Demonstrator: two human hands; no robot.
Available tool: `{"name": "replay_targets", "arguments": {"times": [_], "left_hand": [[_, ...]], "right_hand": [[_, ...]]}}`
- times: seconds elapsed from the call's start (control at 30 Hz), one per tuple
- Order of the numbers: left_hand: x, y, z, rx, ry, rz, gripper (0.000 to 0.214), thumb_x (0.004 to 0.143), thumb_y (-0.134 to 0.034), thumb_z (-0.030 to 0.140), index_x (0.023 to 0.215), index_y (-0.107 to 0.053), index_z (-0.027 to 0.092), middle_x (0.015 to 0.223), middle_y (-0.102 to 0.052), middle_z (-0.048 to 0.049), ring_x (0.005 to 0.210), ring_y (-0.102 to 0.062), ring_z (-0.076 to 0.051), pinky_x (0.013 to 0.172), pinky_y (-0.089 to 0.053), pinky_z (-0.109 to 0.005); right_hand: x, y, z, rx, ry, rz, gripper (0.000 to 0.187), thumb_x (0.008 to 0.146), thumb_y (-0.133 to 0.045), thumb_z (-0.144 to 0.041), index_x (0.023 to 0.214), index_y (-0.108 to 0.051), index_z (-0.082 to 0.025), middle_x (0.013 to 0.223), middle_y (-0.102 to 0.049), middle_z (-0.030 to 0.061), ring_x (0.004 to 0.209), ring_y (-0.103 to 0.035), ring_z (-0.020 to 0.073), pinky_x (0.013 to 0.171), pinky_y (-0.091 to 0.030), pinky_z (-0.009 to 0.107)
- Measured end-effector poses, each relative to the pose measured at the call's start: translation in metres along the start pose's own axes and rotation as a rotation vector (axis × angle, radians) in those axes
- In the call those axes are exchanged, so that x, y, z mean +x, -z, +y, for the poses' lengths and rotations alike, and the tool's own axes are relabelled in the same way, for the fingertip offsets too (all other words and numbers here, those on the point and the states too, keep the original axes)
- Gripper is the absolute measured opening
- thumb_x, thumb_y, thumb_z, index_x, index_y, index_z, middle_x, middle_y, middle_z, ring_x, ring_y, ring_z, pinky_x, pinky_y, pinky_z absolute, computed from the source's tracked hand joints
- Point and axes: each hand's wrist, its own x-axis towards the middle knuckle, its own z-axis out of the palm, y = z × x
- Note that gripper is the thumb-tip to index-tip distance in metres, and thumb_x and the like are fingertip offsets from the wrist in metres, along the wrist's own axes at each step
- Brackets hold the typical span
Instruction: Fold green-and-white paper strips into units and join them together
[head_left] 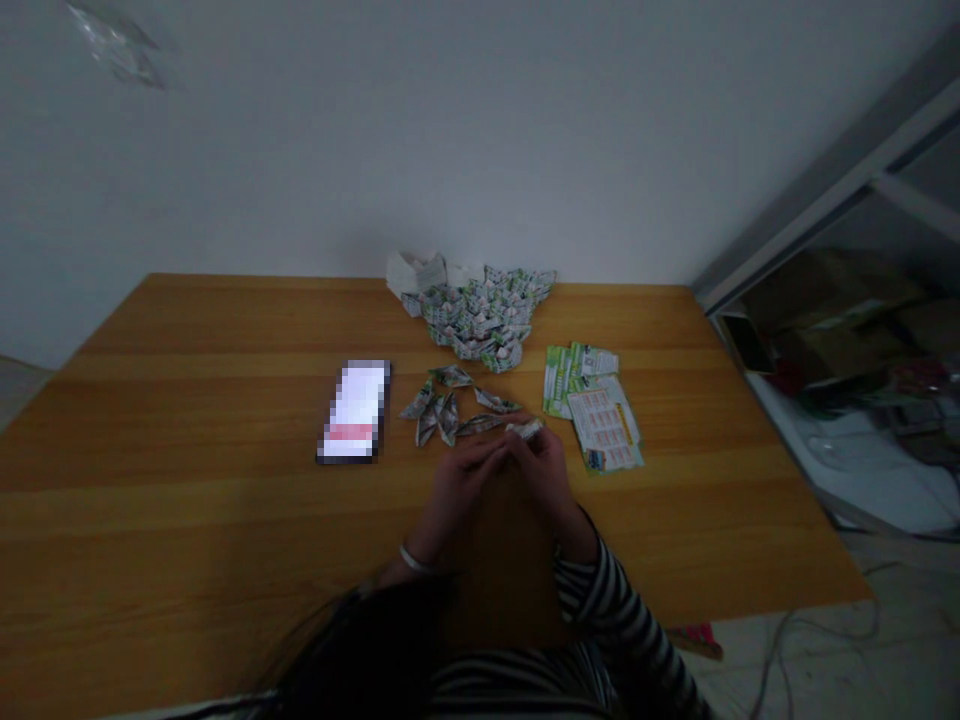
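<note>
Close together over the wooden table [225, 400], my left hand [459, 480] and my right hand [544, 468] are closed on a small piece of folded printed paper [526, 430]. Its shape is mostly hidden by my fingers. Just beyond my hands lie several folded paper pieces [448, 415], pointed and narrow. Further back, against the wall, sits a cluster of interlocked folded paper [480, 315] in grey, green and white. To the right of my right hand is a loose stack of printed paper slips [606, 425].
A phone [355, 412] with a lit, blurred screen lies left of the folded pieces. The white wall [480, 130] borders the table's far edge. On the right stands a shelf [862, 450] with boxes, and a cable [784, 640] runs along the floor.
</note>
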Motion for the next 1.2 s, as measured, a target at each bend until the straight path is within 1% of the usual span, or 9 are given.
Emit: {"name": "replay_targets", "arguments": {"times": [0.17, 0.27, 0.37, 0.43, 0.5, 0.6, 0.73, 0.93, 1.2], "left_hand": [[0.002, 0.005, -0.005, 0.216, -0.166, 0.018, 0.023, 0.087, -0.06, 0.028, 0.105, -0.073, 0.023, 0.111, -0.069, -0.01, 0.105, -0.064, -0.023, 0.094, -0.051, -0.039], [0.002, 0.006, -0.008, 0.244, -0.193, -0.044, 0.029, 0.09, -0.055, 0.025, 0.116, -0.068, 0.024, 0.123, -0.066, -0.009, 0.113, -0.062, -0.022, 0.1, -0.049, -0.04], [0.001, 0.007, -0.004, 0.209, -0.192, -0.078, 0.032, 0.091, -0.053, 0.022, 0.121, -0.065, 0.024, 0.125, -0.065, -0.0079, 0.115, -0.062, -0.021, 0.101, -0.048, -0.039], [0.001, 0.007, 0.0, 0.181, -0.171, -0.076, 0.033, 0.09, -0.053, 0.021, 0.12, -0.065, 0.025, 0.123, -0.067, -0.0072, 0.113, -0.063, -0.022, 0.101, -0.049, -0.038], [0.001, 0.008, 0.002, 0.158, -0.147, -0.079, 0.033, 0.09, -0.053, 0.021, 0.12, -0.065, 0.025, 0.12, -0.068, -0.0062, 0.11, -0.065, -0.022, 0.098, -0.05, -0.037], [0.0, 0.01, 0.003, 0.131, -0.12, -0.105, 0.034, 0.09, -0.053, 0.021, 0.122, -0.064, 0.024, 0.121, -0.068, -0.0058, 0.11, -0.065, -0.023, 0.098, -0.05, -0.038], [-0.001, 0.01, 0.0, 0.106, -0.111, -0.11, 0.033, 0.09, -0.052, 0.022, 0.12, -0.066, 0.022, 0.12, -0.069, -0.0066, 0.111, -0.064, -0.023, 0.099, -0.049, -0.039], [0.0, 0.008, 0.001, 0.128, -0.128, -0.083, 0.034, 0.089, -0.054, 0.021, 0.122, -0.064, 0.022, 0.124, -0.066, -0.0078, 0.112, -0.064, -0.022, 0.1, -0.048, -0.038], [0.001, 0.008, -0.008, 0.124, -0.224, -0.101, 0.036, 0.091, -0.052, 0.02, 0.126, -0.061, 0.022, 0.131, -0.062, -0.0081, 0.119, -0.059, -0.022, 0.105, -0.045, -0.04]], "right_hand": [[0.003, 0.008, 0.01, -0.112, 0.0, -0.11, 0.033, 0.086, -0.059, -0.039, 0.112, -0.067, -0.021, 0.092, -0.072, 0.0043, 0.068, -0.063, 0.0157, 0.059, -0.053, 0.025], [0.004, 0.011, 0.013, -0.152, 0.021, -0.162, 0.04, 0.088, -0.056, -0.039, 0.124, -0.061, -0.023, 0.091, -0.072, 0.0034, 0.066, -0.062, 0.0153, 0.058, -0.053, 0.025], [0.004, 0.012, 0.012, -0.181, 0.013, -0.188, 0.045, 0.091, -0.051, -0.039, 0.133, -0.054, -0.025, 0.081, -0.071, 0.0007, 0.062, -0.062, 0.0146, 0.055, -0.052, 0.024], [0.003, 0.012, 0.009, -0.19, 0.016, -0.204, 0.046, 0.092, -0.05, -0.039, 0.136, -0.051, -0.026, 0.086, -0.072, 0.001, 0.07, -0.065, 0.0159, 0.061, -0.055, 0.025], [0.003, 0.011, 0.004, -0.195, 0.045, -0.219, 0.047, 0.091, -0.054, -0.038, 0.136, -0.052, -0.026, 0.104, -0.072, 0.0031, 0.091, -0.067, 0.0186, 0.079, -0.055, 0.029], [0.004, 0.012, -0.001, -0.172, 0.057, -0.253, 0.05, 0.089, -0.058, -0.037, 0.137, -0.05, -0.026, 0.124, -0.065, 0.0029, 0.113, -0.061, 0.0207, 0.097, -0.049, 0.035], [0.003, 0.014, -0.005, -0.197, 0.056, -0.277, 0.049, 0.09, -0.056, -0.036, 0.138, -0.049, -0.027, 0.127, -0.064, 0.0022, 0.116, -0.061, 0.0217, 0.1, -0.047, 0.039], [0.002, 0.017, -0.006, -0.262, 0.084, -0.299, 0.048, 0.092, -0.052, -0.039, 0.139, -0.048, -0.027, 0.14, -0.053, 0.0025, 0.13, -0.048, 0.0216, 0.111, -0.036, 0.038], [0.003, 0.018, 0.0, -0.284, 0.095, -0.323, 0.053, 0.095, -0.048, -0.039, 0.145, -0.037, -0.026, 0.143, -0.05, 0.0031, 0.132, -0.046, 0.0221, 0.111, -0.036, 0.04]]}}
